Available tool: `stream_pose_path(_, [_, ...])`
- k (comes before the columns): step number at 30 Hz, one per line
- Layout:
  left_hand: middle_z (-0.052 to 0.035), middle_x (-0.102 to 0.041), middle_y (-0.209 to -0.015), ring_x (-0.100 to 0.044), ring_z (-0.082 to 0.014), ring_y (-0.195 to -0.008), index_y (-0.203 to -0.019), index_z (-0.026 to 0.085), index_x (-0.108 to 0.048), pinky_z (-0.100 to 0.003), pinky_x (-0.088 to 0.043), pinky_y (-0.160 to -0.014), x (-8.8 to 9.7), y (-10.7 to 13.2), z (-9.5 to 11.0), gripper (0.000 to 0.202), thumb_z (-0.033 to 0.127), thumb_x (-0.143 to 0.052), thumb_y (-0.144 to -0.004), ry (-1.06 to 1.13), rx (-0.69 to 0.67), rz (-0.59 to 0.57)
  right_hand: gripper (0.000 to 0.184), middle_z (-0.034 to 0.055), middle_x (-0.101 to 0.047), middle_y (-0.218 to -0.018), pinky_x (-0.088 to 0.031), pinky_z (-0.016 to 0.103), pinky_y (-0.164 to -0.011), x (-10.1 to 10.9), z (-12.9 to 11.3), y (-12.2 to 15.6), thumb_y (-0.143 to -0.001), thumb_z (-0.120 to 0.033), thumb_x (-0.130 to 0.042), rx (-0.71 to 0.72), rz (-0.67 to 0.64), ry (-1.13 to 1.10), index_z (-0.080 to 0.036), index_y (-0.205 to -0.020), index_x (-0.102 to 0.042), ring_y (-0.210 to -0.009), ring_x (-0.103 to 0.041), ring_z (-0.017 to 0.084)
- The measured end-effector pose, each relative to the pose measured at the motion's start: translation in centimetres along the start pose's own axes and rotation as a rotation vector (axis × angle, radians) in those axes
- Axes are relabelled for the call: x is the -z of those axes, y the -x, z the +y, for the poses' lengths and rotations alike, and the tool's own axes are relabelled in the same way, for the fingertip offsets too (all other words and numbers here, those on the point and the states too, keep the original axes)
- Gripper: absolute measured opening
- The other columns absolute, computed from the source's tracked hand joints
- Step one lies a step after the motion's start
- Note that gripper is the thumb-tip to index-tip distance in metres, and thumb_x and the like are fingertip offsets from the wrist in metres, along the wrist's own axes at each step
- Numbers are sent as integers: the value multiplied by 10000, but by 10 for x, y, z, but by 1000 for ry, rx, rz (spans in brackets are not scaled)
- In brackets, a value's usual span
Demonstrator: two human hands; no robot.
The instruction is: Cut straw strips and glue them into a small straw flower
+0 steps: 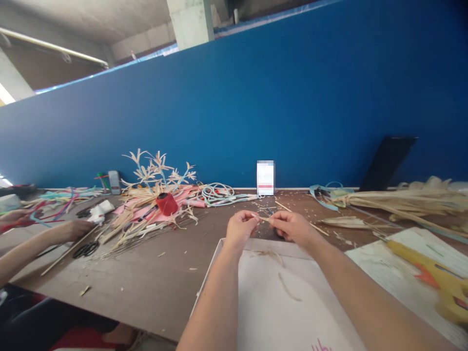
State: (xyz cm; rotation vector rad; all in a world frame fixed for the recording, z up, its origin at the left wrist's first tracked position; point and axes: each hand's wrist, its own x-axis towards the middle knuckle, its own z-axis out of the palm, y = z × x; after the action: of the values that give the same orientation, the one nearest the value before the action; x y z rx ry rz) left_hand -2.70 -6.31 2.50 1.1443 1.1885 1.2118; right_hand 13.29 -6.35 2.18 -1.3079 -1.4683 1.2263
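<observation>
Above the far edge of a white shallow box or lid (pixel 263 307), my left hand (pixel 242 226) and my right hand (pixel 292 226) face each other. Both are closed in a pinch on a thin, pale strip of dried plant fibre (pixel 264 219) stretched between the fingertips. The strip's exact shape is too small to make out. Below my hands, a curved fibre strip (pixel 288 288) lies on the white surface, with a few wispy fibres (pixel 275 254) nearer the far edge. A dark, slim object behind my fingers is mostly hidden.
A yellow glue gun (pixel 427 265) rests on papers at right, near dried husks (pixel 420 195). Left are a red thread spool (pixel 167 204), husk flowers (pixel 161 168), blue cords (pixel 218 194) and scissors (pixel 86 249) beside another person's hand (pixel 71 230). A lit phone (pixel 265 179) stands against the blue partition (pixel 292 107).
</observation>
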Motion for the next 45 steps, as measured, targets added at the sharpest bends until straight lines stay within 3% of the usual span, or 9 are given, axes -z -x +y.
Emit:
stream_pose_path(5, [-14, -579, -629, -519, -98, -568, -737, 148, -604, -184, -393, -479, 0, 2, 0, 178, 251, -654, -601, -115, 20, -43, 286, -58, -430, -446, -181, 183, -374, 2, 1, -2, -655, -443, -592, -10, 92, -62, -164, -713, -573, -372, -295, 49])
stream_pose_path(13, [-7, -564, -632, -449, -83, -545, -757, 147, -663, -182, -358, -481, 0, 3, -3, 290, 410, -640, -636, -176, -59, -113, 248, -32, -512, -525, -301, 199, -424, 3, -5, 3, -688, -418, -565, 129, 19, 203, -175, -723, -598, -447, -416, 80])
stream_pose_path(19, [-2, -563, -568, -410, -73, -485, -709, 133, -666, -186, -301, -450, 3, -3, -11, 261, 365, -683, -589, -263, -59, -128, 275, -17, -539, -556, -335, 211, -458, 4, -6, 4, -705, -439, -555, 206, -7, 237, -177, -756, -622, -504, -462, 103])
stream_pose_path(23, [1, -566, -565, -421, -74, -487, -675, 144, -648, -184, -306, -457, 2, -3, -9, 180, 307, -668, -600, -230, -62, -75, 387, 3, -584, -589, -343, 228, -458, 20, 6, -6, -735, -523, -490, 152, 195, 296, -183, -841, -640, -487, -486, 116])
stream_pose_path(26, [-2, -578, -588, -444, -80, -500, -698, 152, -644, -187, -322, -464, 1, -3, -5, 151, 277, -646, -613, -203, -46, -8, 303, 28, -650, -731, -377, 250, -557, 33, 19, -14, -709, -471, -541, 110, 356, 535, -218, -830, -655, -660, -572, 167])
stream_pose_path(30, [-9, -586, -614, -452, -83, -516, -711, 152, -643, -188, -331, -471, 2, -3, -4, 156, 278, -631, -619, -175, -54, 43, 306, 24, -662, -800, -328, 255, -524, 35, 28, -16, -616, -524, -616, -21, 243, 848, -278, -790, -670, -712, -585, 204])
stream_pose_path(34, [-4, -567, -594, -422, -69, -495, -706, 143, -651, -188, -327, -468, 2, -3, -4, 197, 305, -660, -593, -92, -25, 64, 390, 36, -654, -874, -298, 253, -514, 27, 25, -13, -585, -545, -637, -13, 280, 978, -313, -897, -653, -734, -587, 222])
stream_pose_path(40, [28, -488, -494, -366, -43, -434, -738, 109, -646, -188, -292, -446, 2, -3, -5, 279, 332, -690, -577, 102, -5, 0, 216, 27, -664, -756, -261, 238, -479, 26, 24, -10, -646, -433, -610, 8, 190, 912, -281, -787, -672, -626, -576, 176])
stream_pose_path(45, [8, -526, -549, -423, -49, -474, -786, 97, -645, -186, -339, -475, 3, -6, -7, 309, 307, -702, -567, 159, 15, 4, 165, 14, -657, -684, -297, 231, -464, 28, 27, -14, -614, -309, -609, -34, 175, 819, -262, -751, -689, -581, -561, 155])
